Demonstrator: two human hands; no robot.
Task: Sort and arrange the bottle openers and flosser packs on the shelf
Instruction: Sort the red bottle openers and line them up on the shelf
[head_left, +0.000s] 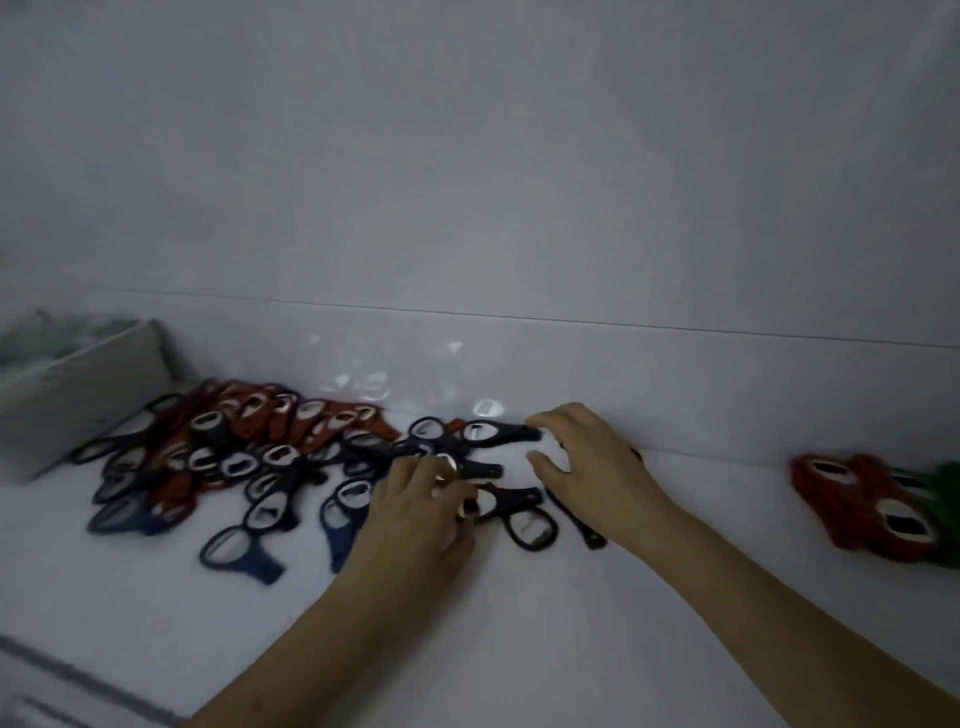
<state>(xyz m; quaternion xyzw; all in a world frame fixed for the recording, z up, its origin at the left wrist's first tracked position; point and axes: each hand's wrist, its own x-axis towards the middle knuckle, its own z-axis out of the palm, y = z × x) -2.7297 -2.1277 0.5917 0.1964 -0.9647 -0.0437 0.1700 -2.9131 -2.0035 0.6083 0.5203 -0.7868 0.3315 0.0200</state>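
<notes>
A loose heap of bottle openers (228, 457) in red, black and dark blue covers the left and middle of the white shelf (519, 623). My left hand (421, 509) rests at the heap's right end, fingers curled onto a black bottle opener (498, 501). My right hand (582, 462) hovers just right of it, fingers spread, beside another black opener (498, 432); a black handle (576, 522) lies under its wrist. A small group of red openers (862, 504) lies far right, with something green (940, 483) behind it.
A grey box (78, 395) holding blurred green-white packs stands at the back left. The shelf's back wall (519, 208) rises just behind the heap. The shelf's front edge (78, 680) runs across the lower left.
</notes>
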